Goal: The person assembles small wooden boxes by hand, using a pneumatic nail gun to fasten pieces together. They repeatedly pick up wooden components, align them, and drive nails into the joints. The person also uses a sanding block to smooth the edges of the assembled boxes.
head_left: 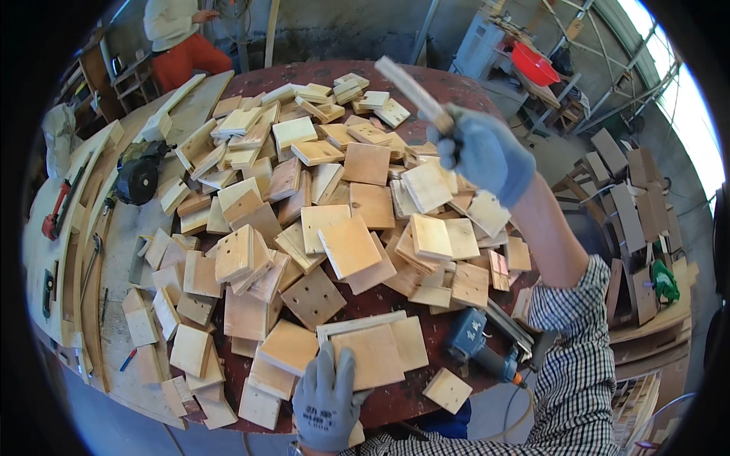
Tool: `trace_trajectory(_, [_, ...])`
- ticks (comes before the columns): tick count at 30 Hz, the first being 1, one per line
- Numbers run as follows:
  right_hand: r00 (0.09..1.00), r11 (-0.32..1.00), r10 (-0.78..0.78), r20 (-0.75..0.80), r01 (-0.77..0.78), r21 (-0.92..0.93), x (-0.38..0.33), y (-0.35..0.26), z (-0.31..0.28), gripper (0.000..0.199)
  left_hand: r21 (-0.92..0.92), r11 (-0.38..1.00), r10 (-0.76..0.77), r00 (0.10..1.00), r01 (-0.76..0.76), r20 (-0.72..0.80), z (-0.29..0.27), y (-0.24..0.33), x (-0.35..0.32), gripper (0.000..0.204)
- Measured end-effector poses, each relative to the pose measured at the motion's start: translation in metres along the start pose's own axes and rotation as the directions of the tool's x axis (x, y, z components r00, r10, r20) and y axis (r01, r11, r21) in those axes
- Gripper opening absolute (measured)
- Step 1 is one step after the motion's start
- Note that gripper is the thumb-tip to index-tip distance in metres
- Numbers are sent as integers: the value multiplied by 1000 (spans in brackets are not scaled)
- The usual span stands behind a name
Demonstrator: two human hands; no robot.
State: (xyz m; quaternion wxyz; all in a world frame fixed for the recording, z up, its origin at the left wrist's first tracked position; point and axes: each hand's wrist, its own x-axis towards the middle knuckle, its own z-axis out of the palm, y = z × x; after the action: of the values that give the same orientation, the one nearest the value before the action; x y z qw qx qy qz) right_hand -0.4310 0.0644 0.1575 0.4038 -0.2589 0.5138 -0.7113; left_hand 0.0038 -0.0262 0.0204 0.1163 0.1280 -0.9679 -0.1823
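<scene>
My left hand (328,403), in a grey glove, is at the table's near edge. Its fingers lie against the left end of a square wooden block (372,357), with the thumb along the near side; this grip looks closed. Another pale block (411,342) and a thin wooden strip (361,324) lie against it. Raised over the right of the pile, my gloved right hand (487,156) is closed round a narrow wooden strip (414,93) that points up and left. Below that arm, a blue nail gun (479,343) rests on the table.
Loose wooden blocks (367,163) cover much of the dark red table (449,83). On the left board are a black coil-shaped tool (138,173), a red-handled tool (55,216) and a hammer (93,258). A person (182,45) stands far left; wood pieces (631,197) are stacked right.
</scene>
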Motion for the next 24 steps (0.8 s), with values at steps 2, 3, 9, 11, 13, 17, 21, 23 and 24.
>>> trace_trajectory(2, [998,999,-32,-53,32,2,-57,9,29,42,-64,998,-16,1000,17,13,-7,0,-1,72])
trace_trajectory(3, [995,999,-32,-96,33,9,-85,12,40,42,-74,997,-3,1000,3,9,-4,0,-2,73])
trace_trajectory(9, [778,909,-316,-543,84,-409,-220,87,128,39,-86,996,23,994,-32,-106,15,-4,-6,68])
trace_trajectory(11, [688,839,-383,-616,-20,-544,-250,119,149,39,-241,970,-37,967,-26,-252,18,-13,-9,55])
trace_trajectory(13, [613,915,-347,-710,52,-401,-264,154,161,40,-540,836,-261,938,101,-228,18,-18,-12,50])
trace_trajectory(17, [700,950,-187,-689,-50,-308,-263,199,184,37,-859,503,-529,820,97,-217,19,-33,-19,39])
trace_trajectory(21, [704,472,-573,-419,-134,-871,-238,236,181,49,-735,660,-382,912,153,-153,9,-20,-20,36])
trace_trajectory(23, [755,4,-624,-200,-253,-968,-231,236,186,57,-705,695,-336,931,141,-144,18,-29,-22,37])
trace_trajectory(24, [821,31,-484,-301,-328,-944,-234,232,191,67,-676,726,-314,935,127,-162,18,-30,-24,38])
